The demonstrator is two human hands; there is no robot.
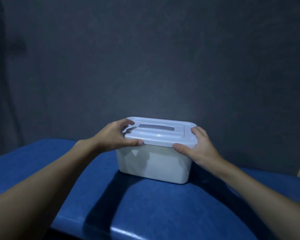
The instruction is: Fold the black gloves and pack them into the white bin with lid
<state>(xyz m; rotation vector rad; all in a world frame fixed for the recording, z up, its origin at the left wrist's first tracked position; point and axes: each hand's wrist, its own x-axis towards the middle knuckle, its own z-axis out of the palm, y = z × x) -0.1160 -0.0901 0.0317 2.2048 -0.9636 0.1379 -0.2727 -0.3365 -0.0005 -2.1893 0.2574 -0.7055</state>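
Bin (154, 163), set at 12 o'clock on table (42, 161): lid (163, 134) gripped at 9 by left hand (118, 135), at 3 by right hand (199, 146); gloves unseen; lid step judged, level two-handed movement required next.

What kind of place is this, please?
Probably a dim indoor room, perhaps in a home; I cannot say more. A plain dark grey wall stands behind a glossy blue surface, on which sits a white bin with its lid on.

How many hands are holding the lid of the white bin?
2. The left hand grips the left end of the lid; the right hand grips its right end. No others are visible.
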